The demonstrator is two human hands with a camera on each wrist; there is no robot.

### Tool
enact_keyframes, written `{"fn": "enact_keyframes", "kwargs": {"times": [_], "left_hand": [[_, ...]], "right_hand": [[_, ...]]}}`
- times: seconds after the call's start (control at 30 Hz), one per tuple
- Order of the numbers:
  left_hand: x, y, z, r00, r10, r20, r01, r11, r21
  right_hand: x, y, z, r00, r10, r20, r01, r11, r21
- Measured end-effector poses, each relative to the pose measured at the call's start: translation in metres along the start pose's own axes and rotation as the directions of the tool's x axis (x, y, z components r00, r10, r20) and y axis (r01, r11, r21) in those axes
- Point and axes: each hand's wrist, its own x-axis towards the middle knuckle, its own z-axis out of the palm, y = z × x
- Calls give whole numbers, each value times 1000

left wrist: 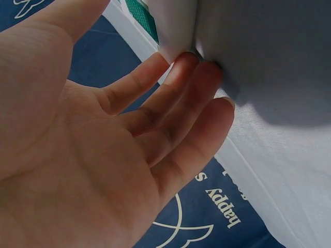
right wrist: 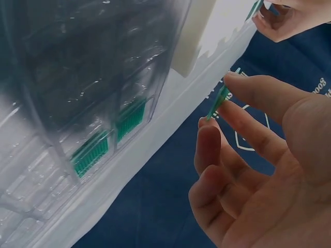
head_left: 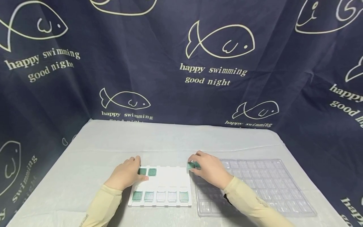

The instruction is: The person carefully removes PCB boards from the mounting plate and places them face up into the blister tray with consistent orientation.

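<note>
My right hand (head_left: 211, 167) pinches a small thin green gridded plate (right wrist: 222, 95) between thumb and fingertips, by the white board's far right corner. The white board (head_left: 173, 178) lies flat on the table. My left hand (head_left: 126, 171) holds its left edge, thumb over the top and fingertips (left wrist: 181, 64) against the side. Two green gridded squares (head_left: 152, 171) sit in the board's far row, one partly covered by the left hand. Along the near row are several gridded squares (head_left: 149, 196), some green and some pale.
A clear plastic tray (head_left: 266, 183) with many compartments lies right of the board, partly under the right forearm. Green gridded pieces (right wrist: 130, 121) lie in two of its compartments. White cloth (head_left: 170, 138) covers the table; dark fish-print curtains (head_left: 170, 63) hang round it.
</note>
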Motion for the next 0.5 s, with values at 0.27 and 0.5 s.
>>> {"fn": "enact_keyframes", "kwargs": {"times": [0.27, 0.5], "left_hand": [[-2, 3, -3, 1000, -12, 13, 12, 1000, -9], [-3, 3, -3, 1000, -8, 4, 8, 1000, -6]], "right_hand": [[-5, 4, 0, 1000, 21, -1, -21, 1000, 5], [-11, 13, 3, 999, 45, 5, -46, 999, 22]]}}
